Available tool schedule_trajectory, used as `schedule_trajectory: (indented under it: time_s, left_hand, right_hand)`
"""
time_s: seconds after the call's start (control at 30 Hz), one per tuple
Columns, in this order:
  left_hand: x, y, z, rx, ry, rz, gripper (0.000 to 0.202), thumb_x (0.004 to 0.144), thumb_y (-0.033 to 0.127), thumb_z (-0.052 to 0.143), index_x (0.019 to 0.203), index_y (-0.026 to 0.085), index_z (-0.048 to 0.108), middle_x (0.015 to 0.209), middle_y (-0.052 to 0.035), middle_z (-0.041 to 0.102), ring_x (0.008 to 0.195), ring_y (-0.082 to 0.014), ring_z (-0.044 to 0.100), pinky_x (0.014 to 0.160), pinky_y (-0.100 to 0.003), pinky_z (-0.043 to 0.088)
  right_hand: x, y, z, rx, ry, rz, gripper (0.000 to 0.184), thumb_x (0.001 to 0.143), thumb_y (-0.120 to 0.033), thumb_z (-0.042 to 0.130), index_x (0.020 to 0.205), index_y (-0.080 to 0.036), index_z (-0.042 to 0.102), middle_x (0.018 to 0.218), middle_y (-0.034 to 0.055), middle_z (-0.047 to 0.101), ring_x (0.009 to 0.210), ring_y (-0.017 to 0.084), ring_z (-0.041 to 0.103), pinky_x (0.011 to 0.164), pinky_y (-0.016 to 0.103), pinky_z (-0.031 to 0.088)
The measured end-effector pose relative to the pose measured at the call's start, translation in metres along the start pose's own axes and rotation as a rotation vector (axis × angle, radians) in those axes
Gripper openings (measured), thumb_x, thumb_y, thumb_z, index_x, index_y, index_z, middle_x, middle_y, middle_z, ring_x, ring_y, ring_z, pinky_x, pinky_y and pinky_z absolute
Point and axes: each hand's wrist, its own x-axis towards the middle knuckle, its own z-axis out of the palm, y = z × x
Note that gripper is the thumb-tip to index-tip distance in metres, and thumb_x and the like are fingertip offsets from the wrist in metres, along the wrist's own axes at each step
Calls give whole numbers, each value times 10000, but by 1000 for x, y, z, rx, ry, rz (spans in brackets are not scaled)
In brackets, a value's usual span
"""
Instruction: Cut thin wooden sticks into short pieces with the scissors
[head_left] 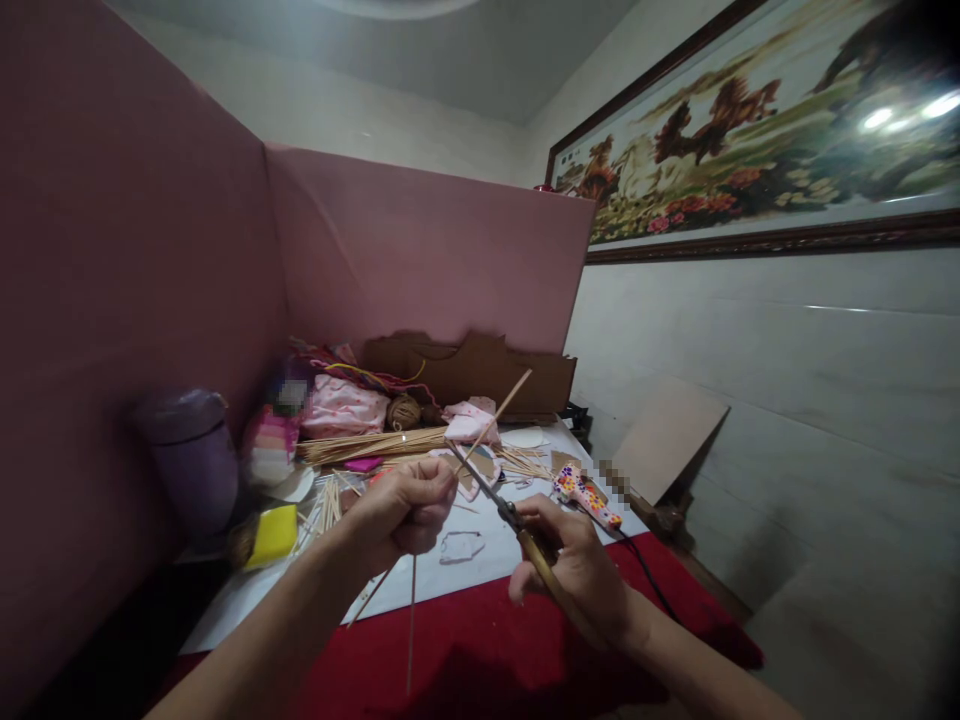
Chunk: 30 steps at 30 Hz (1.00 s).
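My left hand [401, 510] is closed in a pinch round thin wooden sticks [499, 408]; one slants up to the right past the fist, others hang below it. My right hand [577, 570] is closed on a pair of scissors [495, 500] with yellowish handles. The blades point up and left and meet the slanting stick just right of my left fist. Both hands are held above a white sheet [480, 575] on a red cloth [495, 660].
A bundle of sticks [375, 445], a twine ball [403, 411], a patterned glue gun [585, 495] with a black cord, a yellow block [274, 533] and a purple container [191, 455] lie behind. Pink boards [427, 250] wall the left and back. A brown board [667, 440] leans at right.
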Motion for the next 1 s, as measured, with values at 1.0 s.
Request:
schedule_trajectory:
  time_s: [1.0]
  left_hand:
    - [-20, -22, -21, 1361, 633, 899, 199, 821, 268, 523, 671, 174, 614, 548, 12, 529, 513, -89, 458, 549, -220, 324]
  right_hand:
    - [49, -34, 31, -931, 518, -684, 238, 834, -252, 559, 1063, -221, 614, 1076, 64, 633, 1095, 241, 499, 961, 420, 343]
